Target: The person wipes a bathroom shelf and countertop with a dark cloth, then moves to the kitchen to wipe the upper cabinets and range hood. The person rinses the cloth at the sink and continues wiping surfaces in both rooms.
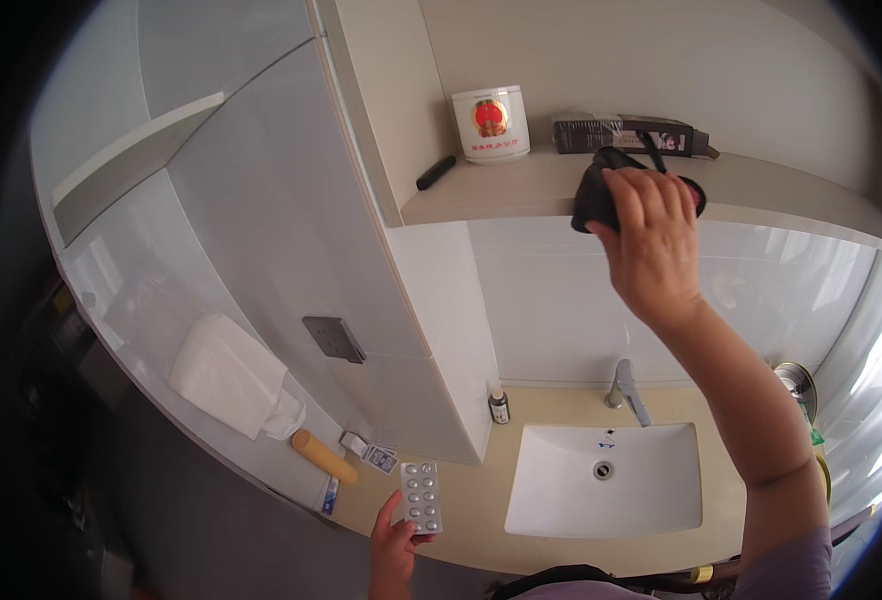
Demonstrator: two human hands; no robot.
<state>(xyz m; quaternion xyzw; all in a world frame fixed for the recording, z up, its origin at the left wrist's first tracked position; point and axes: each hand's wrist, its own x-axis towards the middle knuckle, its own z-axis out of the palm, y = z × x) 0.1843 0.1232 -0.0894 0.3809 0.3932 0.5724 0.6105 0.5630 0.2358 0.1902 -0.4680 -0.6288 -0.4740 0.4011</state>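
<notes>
My right hand (652,225) is raised at the front edge of the beige wall shelf (516,191), gripping a black object (597,187). A thin dark strap or handle sticks up from it, and a bit of pink shows at its right end. Whether it is a pouch or a case I cannot tell, as my fingers cover much of it. Low in the picture, my left hand (394,544) pinches a silver blister pack (420,499) by its lower end. The pack is upright, with its round bubbles towards me, just above the yellowish countertop (475,517).
On the shelf stand a white mug (490,126), a small black stick-like item (436,172) and a dark box (625,136). Below are a white sink (561,495), a faucet (625,390) and a small bottle (499,407). Playing cards (379,458), an orange cylinder (324,456) and tissues (227,371) lie left.
</notes>
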